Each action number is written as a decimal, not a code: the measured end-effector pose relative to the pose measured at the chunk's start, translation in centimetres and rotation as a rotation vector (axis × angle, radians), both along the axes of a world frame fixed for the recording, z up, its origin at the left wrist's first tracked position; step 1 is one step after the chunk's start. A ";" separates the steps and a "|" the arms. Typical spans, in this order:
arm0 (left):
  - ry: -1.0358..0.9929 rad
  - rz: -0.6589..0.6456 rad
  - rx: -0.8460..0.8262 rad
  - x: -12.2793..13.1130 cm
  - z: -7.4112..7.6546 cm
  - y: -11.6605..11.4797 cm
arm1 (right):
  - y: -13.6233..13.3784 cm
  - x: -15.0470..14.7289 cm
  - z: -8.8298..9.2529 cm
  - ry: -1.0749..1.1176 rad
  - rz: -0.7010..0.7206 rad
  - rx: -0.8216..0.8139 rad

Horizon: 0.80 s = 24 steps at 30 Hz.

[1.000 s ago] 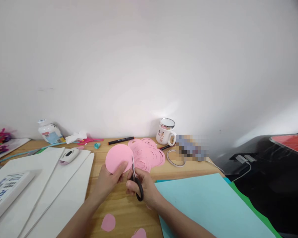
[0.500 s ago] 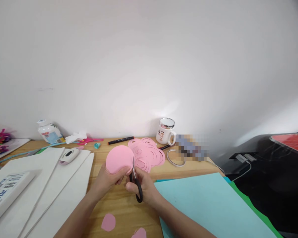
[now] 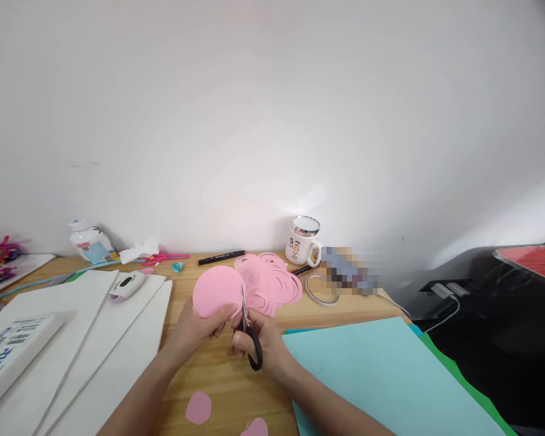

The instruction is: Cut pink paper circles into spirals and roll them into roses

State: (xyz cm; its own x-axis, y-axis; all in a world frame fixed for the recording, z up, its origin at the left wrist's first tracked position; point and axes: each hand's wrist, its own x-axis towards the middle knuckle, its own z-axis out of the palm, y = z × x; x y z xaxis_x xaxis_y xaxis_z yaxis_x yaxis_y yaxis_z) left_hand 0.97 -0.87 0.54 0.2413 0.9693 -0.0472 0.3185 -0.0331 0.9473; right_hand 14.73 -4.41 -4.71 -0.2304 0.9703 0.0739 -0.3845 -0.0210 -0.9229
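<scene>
A round piece of pink paper (image 3: 218, 289) is pinched in my left hand (image 3: 200, 327), with the thumb across its lower edge. My right hand (image 3: 266, 339) has its fingers in the black handles of a pair of scissors (image 3: 255, 350). The metal blades point up and lie against the circle's right edge. Just behind the blades lies a heap of pink paper offcuts (image 3: 272, 275) with curved cuts in them. Nearer to me, a small pink paper petal (image 3: 198, 407) rests on the wooden table, and another pink piece (image 3: 255, 427) is partly out of view.
White sheets (image 3: 131, 351) lie on the left, with a small white device (image 3: 127, 286) on them. Light blue sheets (image 3: 367, 369) cover the right side. Along the wall stand a bottle (image 3: 91, 242), pink scissors (image 3: 166, 258), a black marker (image 3: 221, 258) and a white mug (image 3: 302, 242).
The scissor blades look slightly more upright and closer together at the circle's right edge, and my right fingers have shifted a little. The pink circle has barely moved.
</scene>
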 end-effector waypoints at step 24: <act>-0.035 0.000 -0.009 0.7 0.1 -0.5 | -0.4 0.0 1.0 -0.006 -0.015 0.130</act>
State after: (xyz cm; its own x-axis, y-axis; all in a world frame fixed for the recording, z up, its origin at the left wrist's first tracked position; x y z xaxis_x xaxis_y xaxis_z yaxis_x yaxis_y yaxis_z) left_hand 1.71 -1.32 0.61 0.2430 0.9689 -0.0475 0.2853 -0.0246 0.9581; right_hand 14.69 -4.85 -3.72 -0.2170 0.9559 0.1982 -0.3780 0.1049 -0.9198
